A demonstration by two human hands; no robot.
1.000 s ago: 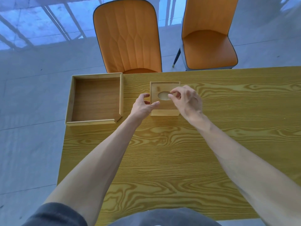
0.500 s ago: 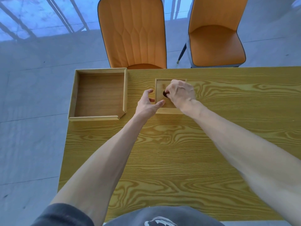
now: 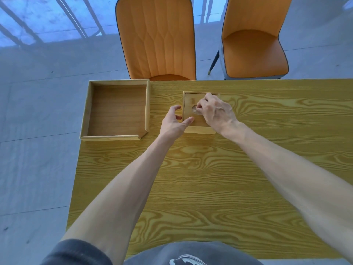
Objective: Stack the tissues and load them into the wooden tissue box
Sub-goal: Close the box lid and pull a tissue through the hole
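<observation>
1. Here we see the wooden tissue box (image 3: 192, 109) standing on the yellow wood-grain table (image 3: 210, 178), toward the far edge, its lid with an oval opening (image 3: 194, 108) facing up.
2. Our left hand (image 3: 174, 122) is at the box's left side, fingers spread in a loose curve, thumb tip touching the near-left corner of the lid; we can't tell whether the other fingertips touch the box wall.
3. Our right hand (image 3: 215, 111) lies over the right half of the lid, fingers curled and bunched together at the oval opening. Fingertips sit at the hole's rim; whether they pinch anything we cannot tell, the knuckles hide it.
4. Tissues: we cannot see any clearly; the opening is mostly covered by the right hand.
5. A shallow wooden tray (image 3: 86, 111) sits left of the box, well apart from it, at the table's far-left corner, one near corner notched open.
6. Two orange chairs (image 3: 156, 39) stand beyond the table's far edge on a grey floor.
7. Dark sleeve (image 3: 76, 253) visible on our left arm at the bottom of the view.
</observation>
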